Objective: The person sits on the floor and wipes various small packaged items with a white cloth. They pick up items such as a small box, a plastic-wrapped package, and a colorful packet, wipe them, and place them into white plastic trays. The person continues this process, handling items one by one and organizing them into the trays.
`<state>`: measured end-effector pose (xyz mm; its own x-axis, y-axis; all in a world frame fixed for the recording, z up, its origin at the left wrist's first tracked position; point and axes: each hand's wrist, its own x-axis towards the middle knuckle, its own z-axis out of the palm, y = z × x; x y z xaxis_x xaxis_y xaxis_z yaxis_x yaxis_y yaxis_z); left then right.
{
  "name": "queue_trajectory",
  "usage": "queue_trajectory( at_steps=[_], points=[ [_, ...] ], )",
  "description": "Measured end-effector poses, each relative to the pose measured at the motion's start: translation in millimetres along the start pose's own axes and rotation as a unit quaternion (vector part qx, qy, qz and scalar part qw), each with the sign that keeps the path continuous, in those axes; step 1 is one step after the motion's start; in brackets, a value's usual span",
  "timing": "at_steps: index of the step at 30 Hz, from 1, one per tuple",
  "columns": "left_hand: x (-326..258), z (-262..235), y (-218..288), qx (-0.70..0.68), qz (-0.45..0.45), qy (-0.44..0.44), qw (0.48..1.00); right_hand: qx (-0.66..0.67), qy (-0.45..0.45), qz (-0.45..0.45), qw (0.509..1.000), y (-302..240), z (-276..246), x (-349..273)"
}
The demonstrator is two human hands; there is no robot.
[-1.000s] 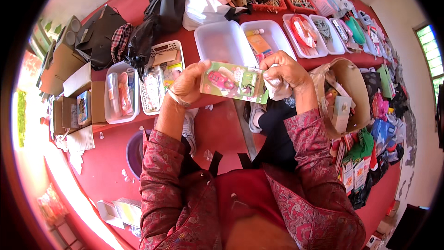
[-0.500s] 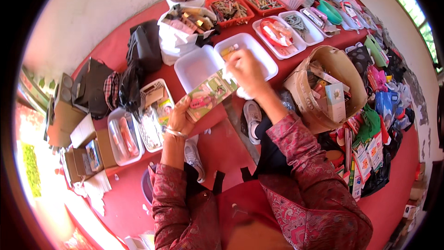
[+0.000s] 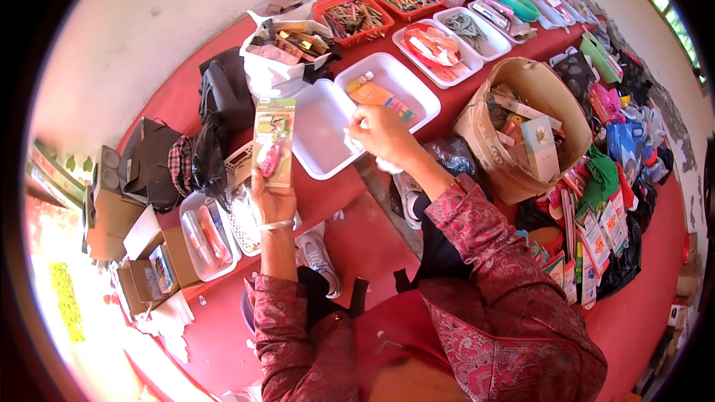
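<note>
Head view: red counter [image 3: 328, 197], white tray [image 3: 320, 130]; right hand [image 3: 383, 134] has come away, leaving left hand [image 3: 272, 197] alone, fingers clamped on the green carded pack [image 3: 275, 115], now upright beside the tray. Right fingers curl round a white wad [image 3: 387, 167].

No lettering can be read: small print is borne by the green blister pack [image 3: 274, 141] left of centre, orange marks by white packets [image 3: 593, 235] at lower right.
</note>
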<state>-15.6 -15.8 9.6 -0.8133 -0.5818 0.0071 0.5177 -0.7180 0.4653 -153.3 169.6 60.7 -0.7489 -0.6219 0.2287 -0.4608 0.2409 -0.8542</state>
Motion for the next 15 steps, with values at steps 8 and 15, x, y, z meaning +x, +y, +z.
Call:
queue_trajectory(
  at_steps=[8, 15],
  points=[
    [-29.8, 20.9, -35.2, 0.006, -0.138, -0.051, 0.989, 0.490, -0.042, 0.201, 0.847, -1.4, 28.5, 11.3],
    [-25.7, 25.8, 1.9, -0.011, -0.258, -0.128, 0.958, 0.464, -0.142, 0.237, 0.842, -0.9, 14.8, 9.9]
  ],
)
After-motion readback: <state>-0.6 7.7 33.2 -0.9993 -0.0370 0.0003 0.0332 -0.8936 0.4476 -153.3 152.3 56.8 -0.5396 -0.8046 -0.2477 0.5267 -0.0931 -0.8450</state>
